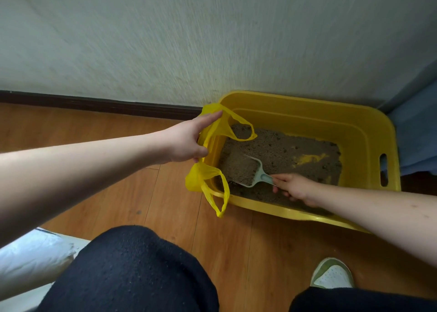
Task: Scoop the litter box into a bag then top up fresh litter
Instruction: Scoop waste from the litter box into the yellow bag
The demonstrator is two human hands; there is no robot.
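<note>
A pale textured wall (165,39) with a dark baseboard (94,103) is met by a brown wood-plank floor (248,252). On the floor, against the wall, a yellow rectangular plastic litter box (364,132) is set, with a slot handle seen in its right wall. Its bottom is covered by grey-brown granular litter (283,151), and a bare yellow patch is exposed towards the right. A thin yellow plastic bag with loop handles (212,169) is draped over the box's left rim and is pinched between the thumb and fingers of the left hand (186,143), the index finger being stretched out. A pale grey-green plastic litter scoop (246,169), heaped with litter, is held inside the box by its handle, around which the fingers of the right hand (295,188) are curled.
</note>
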